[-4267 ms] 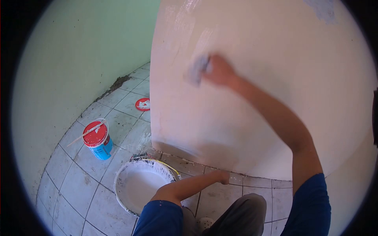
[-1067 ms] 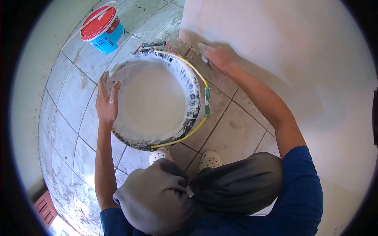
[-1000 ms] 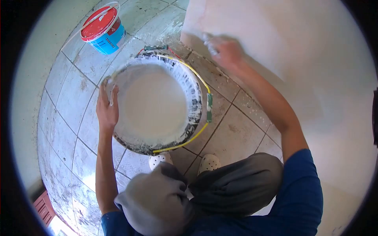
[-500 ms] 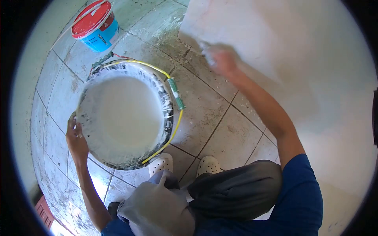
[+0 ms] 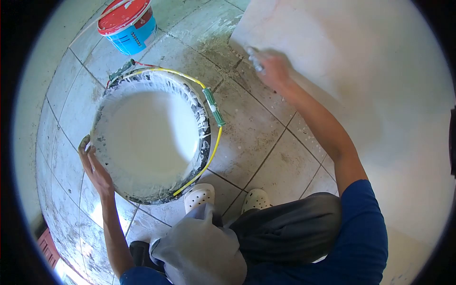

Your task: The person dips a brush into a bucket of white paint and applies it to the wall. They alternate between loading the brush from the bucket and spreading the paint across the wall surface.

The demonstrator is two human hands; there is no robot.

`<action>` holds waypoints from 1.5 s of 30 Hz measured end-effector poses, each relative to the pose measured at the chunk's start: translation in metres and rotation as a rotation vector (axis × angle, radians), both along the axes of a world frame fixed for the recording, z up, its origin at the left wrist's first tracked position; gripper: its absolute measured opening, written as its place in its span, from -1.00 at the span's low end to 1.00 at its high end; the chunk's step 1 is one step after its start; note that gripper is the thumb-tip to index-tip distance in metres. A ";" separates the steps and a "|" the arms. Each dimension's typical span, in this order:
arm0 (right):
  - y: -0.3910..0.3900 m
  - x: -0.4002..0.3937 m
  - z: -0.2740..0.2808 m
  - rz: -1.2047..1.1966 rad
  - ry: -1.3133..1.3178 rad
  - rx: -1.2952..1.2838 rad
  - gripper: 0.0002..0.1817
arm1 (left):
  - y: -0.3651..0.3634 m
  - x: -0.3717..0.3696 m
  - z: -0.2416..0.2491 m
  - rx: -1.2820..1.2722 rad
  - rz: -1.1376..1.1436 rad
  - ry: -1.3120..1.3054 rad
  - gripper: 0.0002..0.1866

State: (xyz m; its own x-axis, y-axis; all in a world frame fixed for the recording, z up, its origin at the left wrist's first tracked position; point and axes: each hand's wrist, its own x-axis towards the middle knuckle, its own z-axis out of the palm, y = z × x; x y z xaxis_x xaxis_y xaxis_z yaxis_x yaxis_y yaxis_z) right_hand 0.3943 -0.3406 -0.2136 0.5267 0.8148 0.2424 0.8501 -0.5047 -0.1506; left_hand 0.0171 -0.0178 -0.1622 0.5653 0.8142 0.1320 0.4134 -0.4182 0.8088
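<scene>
A large dark bucket, its rim crusted with white splashes, stands on the floor with white liquid paint inside. My left hand is at the bucket's left side, fingers extended along the outside right at the rim, thumb apart from them. Off to the upper right, my right hand is near the lower edge of a pale wall surface. Its fingers stretch to the left, smeared white. A yellow handle with a green grip lies over the bucket's right edge.
Behind the bucket stands a blue pail with a red lid, a thin stick lying across it. Tiled floor with white splatter surrounds everything. My feet in white clogs are close to the bucket's front.
The view has shifted slightly, so the pail moves up and right in frame. My right hand stays near the wall's edge and appears sharper. My left hand remains beside the bucket, its fingers more extended.
</scene>
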 end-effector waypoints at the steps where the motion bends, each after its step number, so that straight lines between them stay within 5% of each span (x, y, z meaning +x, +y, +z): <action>1: -0.003 0.004 0.013 -0.033 0.040 0.098 -0.61 | -0.003 0.004 0.004 0.030 0.005 0.013 -0.58; 4: 0.000 -0.016 0.065 -0.052 -0.039 0.157 -0.61 | -0.019 0.024 0.028 0.568 -0.125 0.103 -0.59; 7: 0.009 -0.021 0.050 0.026 -0.033 0.179 -0.66 | -0.038 0.076 0.053 0.403 -0.398 -0.045 -0.60; 12: 0.036 -0.003 -0.030 0.122 -0.086 -0.200 -0.69 | -0.046 0.203 0.037 0.625 -0.723 0.133 -0.65; 16: 0.026 0.013 -0.004 0.106 -0.088 0.106 -0.74 | -0.008 0.255 -0.019 0.495 -0.682 0.242 -0.63; 19: 0.034 -0.015 0.033 0.025 -0.054 0.217 -0.74 | 0.002 0.254 -0.037 0.604 -0.903 0.125 -0.62; 21: 0.040 -0.019 0.033 0.058 -0.076 0.255 -0.70 | 0.003 0.258 -0.045 0.585 -0.842 0.133 -0.61; 24: 0.046 0.002 0.006 -0.016 -0.180 -0.039 -0.71 | -0.003 0.256 -0.031 0.582 -0.862 0.159 -0.60; 25: 0.044 0.008 0.016 -0.026 -0.196 0.101 -0.74 | -0.004 0.258 -0.027 0.530 -0.832 0.203 -0.59; 31: 0.015 -0.007 0.193 0.003 -0.376 0.576 -0.83 | -0.020 0.252 -0.009 0.361 -0.705 0.277 -0.58; 34: 0.019 -0.026 0.214 0.184 -0.383 0.529 -0.83 | -0.021 0.251 -0.010 0.351 -0.693 0.264 -0.57; 40: 0.042 -0.017 0.077 0.089 -0.141 -0.168 -0.66 | -0.013 0.253 -0.026 0.390 -0.721 0.207 -0.59; 43: 0.040 0.010 0.080 -0.007 -0.143 -0.146 -0.65 | -0.018 0.248 -0.004 0.313 -0.676 0.247 -0.59; 45: 0.035 0.025 0.122 0.092 -0.387 0.092 -0.64 | -0.017 0.250 -0.007 0.284 -0.676 0.261 -0.59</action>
State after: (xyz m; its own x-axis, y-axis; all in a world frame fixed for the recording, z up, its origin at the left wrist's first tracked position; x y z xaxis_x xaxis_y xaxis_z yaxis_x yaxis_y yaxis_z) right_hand 0.4197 -0.3057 -0.0919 0.3078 0.8202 0.4822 0.8940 -0.4228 0.1486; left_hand 0.2671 -0.0351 -0.1691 0.9686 0.2363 0.0776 0.1574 -0.8238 0.5446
